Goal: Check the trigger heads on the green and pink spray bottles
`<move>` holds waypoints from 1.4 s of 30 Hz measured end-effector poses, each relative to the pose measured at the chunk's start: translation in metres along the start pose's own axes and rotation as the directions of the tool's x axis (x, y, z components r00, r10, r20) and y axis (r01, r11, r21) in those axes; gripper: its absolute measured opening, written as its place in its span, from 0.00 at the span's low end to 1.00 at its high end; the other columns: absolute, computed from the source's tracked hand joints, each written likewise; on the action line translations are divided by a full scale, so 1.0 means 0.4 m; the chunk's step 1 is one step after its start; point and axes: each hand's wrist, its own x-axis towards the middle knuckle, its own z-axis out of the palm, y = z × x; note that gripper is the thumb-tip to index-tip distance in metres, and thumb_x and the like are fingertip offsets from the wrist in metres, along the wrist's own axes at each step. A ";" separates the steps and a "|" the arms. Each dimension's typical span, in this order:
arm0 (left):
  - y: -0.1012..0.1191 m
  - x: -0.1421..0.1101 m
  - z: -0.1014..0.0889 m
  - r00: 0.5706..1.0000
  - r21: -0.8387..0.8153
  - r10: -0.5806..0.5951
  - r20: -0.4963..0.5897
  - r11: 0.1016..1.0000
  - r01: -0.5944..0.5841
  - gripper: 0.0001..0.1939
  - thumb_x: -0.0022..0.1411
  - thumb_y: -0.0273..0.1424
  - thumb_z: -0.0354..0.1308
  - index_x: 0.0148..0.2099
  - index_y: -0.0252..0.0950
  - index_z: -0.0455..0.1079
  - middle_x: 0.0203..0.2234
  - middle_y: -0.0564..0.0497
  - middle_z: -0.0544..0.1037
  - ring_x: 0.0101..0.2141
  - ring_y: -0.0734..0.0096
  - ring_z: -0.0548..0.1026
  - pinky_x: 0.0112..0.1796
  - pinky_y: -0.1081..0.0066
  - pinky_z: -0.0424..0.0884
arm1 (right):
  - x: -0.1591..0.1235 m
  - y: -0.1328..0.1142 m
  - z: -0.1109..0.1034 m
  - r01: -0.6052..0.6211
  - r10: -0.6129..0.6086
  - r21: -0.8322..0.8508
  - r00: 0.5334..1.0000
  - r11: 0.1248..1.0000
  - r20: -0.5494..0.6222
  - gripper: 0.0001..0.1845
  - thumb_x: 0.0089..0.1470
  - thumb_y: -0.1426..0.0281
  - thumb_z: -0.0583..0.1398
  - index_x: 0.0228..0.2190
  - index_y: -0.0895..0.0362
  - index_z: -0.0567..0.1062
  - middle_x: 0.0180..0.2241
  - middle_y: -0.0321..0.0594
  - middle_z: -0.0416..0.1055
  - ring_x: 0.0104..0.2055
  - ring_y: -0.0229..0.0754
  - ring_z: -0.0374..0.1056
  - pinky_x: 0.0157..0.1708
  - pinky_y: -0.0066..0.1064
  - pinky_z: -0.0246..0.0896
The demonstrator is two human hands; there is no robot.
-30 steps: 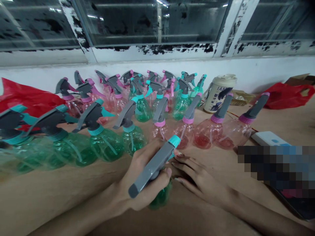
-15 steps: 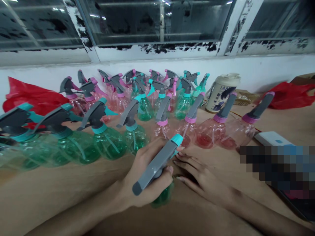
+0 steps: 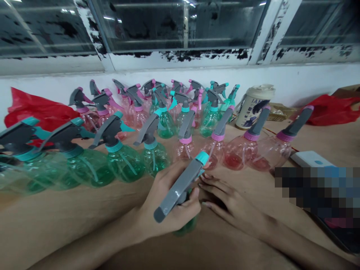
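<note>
My left hand point(image 3: 168, 198) is wrapped around the neck of a green spray bottle point(image 3: 187, 228), under its grey spray head with a turquoise nozzle. The nozzle points away and to the right, and most of the bottle body is hidden beneath my hand. My right hand point(image 3: 233, 202) lies palm down on the table just right of that bottle, fingers stretched out and holding nothing. Ahead stands a row of spray bottles: green ones such as this bottle point(image 3: 123, 167) on the left, pink ones such as this bottle point(image 3: 234, 157) on the right.
More pink and green spray bottles crowd behind the row, against the wall. A printed cup point(image 3: 251, 108) stands right of them. Red plastic bags point(image 3: 42, 110) lie at both sides. A white box point(image 3: 313, 159) and a blurred-out dark object are at the right on the wooden table point(image 3: 84, 221).
The spray head in my left hand has shifted very slightly to the right, and the fingers around it have moved a little. My right hand has stayed in place.
</note>
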 end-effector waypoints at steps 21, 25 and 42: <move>0.012 0.006 -0.011 0.999 -0.016 0.013 0.031 1.000 -0.012 0.12 0.45 0.21 0.47 0.32 0.41 0.56 0.23 0.57 0.62 0.24 0.71 0.65 0.26 0.68 0.65 | -0.003 0.000 0.004 0.004 -0.005 -0.033 0.999 0.999 -0.033 0.23 0.59 0.63 0.54 0.55 0.55 0.65 0.57 0.43 0.63 0.60 0.48 0.54 0.57 0.46 0.56; 0.014 0.009 -0.016 0.998 -0.041 0.000 0.057 0.999 0.002 0.11 0.45 0.22 0.47 0.32 0.41 0.58 0.24 0.56 0.65 0.26 0.69 0.67 0.28 0.66 0.67 | -0.003 -0.001 0.004 0.003 -0.005 -0.030 0.998 1.000 -0.064 0.22 0.58 0.63 0.55 0.54 0.53 0.66 0.56 0.42 0.64 0.59 0.47 0.56 0.56 0.46 0.57; 0.017 0.000 -0.008 0.999 0.028 -0.048 -0.008 0.998 0.048 0.08 0.47 0.23 0.49 0.27 0.41 0.54 0.21 0.57 0.62 0.23 0.71 0.64 0.26 0.69 0.64 | -0.002 0.001 0.000 0.021 -0.021 -0.005 1.000 1.000 -0.023 0.23 0.59 0.65 0.54 0.55 0.53 0.64 0.58 0.43 0.61 0.61 0.47 0.54 0.57 0.47 0.55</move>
